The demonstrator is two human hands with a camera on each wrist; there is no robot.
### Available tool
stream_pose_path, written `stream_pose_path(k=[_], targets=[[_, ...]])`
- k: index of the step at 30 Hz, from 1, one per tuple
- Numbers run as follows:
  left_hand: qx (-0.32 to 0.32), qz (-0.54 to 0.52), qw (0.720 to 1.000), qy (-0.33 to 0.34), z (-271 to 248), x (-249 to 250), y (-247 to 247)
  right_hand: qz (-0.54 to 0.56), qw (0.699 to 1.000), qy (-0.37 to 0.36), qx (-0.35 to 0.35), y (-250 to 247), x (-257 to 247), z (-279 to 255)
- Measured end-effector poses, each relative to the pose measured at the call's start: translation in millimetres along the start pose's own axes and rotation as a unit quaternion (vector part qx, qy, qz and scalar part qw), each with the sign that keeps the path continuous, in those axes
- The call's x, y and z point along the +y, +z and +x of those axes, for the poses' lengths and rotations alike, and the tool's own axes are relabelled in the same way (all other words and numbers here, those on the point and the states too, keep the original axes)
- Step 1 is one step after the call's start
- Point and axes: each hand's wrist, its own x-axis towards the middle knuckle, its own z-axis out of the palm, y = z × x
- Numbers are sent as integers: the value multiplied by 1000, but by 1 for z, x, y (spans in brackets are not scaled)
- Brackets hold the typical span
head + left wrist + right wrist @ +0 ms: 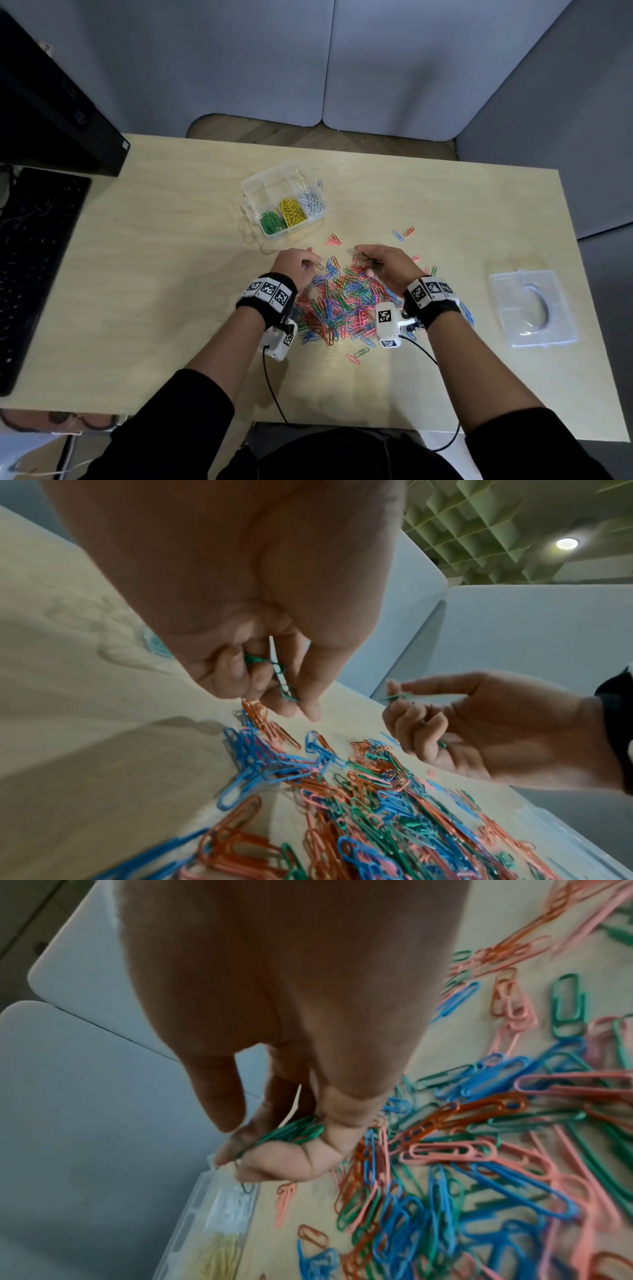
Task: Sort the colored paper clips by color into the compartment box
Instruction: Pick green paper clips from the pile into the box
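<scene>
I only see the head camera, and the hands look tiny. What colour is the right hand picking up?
Observer: Green. The right wrist camera shows the right hand holding a bunch of green clips between thumb and fingers.
Operator: What about the other hand?
Observer: In the left wrist camera, the left hand pinches a few green clips as well.
Operator: Is it touching the pile?
Observer: Its fingertips are right beside some orange clips at the pile's edge. I cannot tell whether they touch.
</scene>
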Motion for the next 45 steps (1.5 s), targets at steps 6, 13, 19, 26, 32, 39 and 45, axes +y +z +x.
stream_pose_path(k=[6, 13, 19, 26, 32, 39, 45], targets=[[8, -72, 996, -41, -1, 12, 5, -159, 987, -21, -13, 8, 11, -7], [-19, 26, 999, -33, -2, 22, 31, -514, 837, -132, 130, 21, 21, -1], [20, 145, 989, -19, -7, 31, 41, -525, 836, -140, 82, 19, 22, 3], [20, 114, 992, -57, -3, 26, 40, -148, 985, -76, 43, 1, 18, -2], [107, 64, 990, -67, -4, 7, 13, -161, 984, -75, 8, 8, 10, 6], [35, 120, 989, 74, 0, 22, 26, -530, 826, -194, 15, 20, 10, 20], [18, 147, 985, 89, 7, 24, 39, -456, 873, -169, 34, 3, 8, 13]])
